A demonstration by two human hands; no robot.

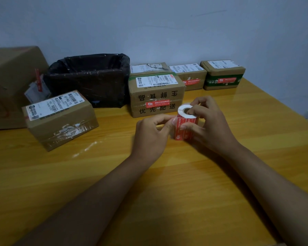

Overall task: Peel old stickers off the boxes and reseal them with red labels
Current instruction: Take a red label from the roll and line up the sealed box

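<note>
My right hand (209, 121) grips the roll of red labels (185, 124) upright at mid-table; my left hand (152, 134) pinches a label edge on the roll's left side; three boxes far right already carry red labels, the printed box (156, 95) nearest the roll; the box at near left (60, 119) shows only torn tape, so I judge it still needs sealing.

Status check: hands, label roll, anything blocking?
Right hand grips label roll, thumb in core. Left hand pinches its red edge. Left box unlabelled, only torn tape. Nothing blocking.
</note>
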